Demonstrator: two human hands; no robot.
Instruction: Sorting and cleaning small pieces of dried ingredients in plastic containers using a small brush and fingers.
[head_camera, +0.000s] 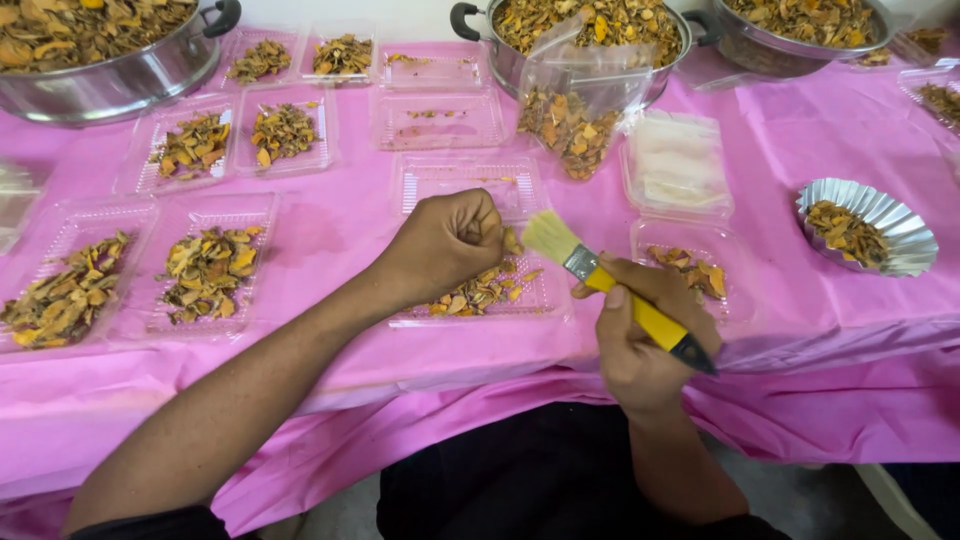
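Pink plastic sheeting covers the tabletop, and on it lie rows of clear plastic trays of dried yellow-orange slices. The left hand is clenched into a fist over a clear tray at the centre of the view, its fingers curled tight on a few of the slices that peek out at the fist's 3 o'clock side; more slices lie loose in the tray beneath it. The right hand, at 4 o'clock from the fist, grasps a yellow-handled brush, fingers wrapped round the middle of the handle, the pale bristles pointing toward 10 o'clock and ending just beside the fist, the black handle tip sticking out toward 4 o'clock. At 9 o'clock from the left hand sit two filled trays side by side, with smaller filled trays beyond them toward 11 o'clock. At 12 o'clock a clear bag half full of slices leans against a steel pot heaped with the same material; a second pot stands at 1 o'clock and a large steel pan at 10 o'clock. A stack of empty trays lies at 2 o'clock, and a fluted foil cup of slices rests well apart at 3 o'clock.
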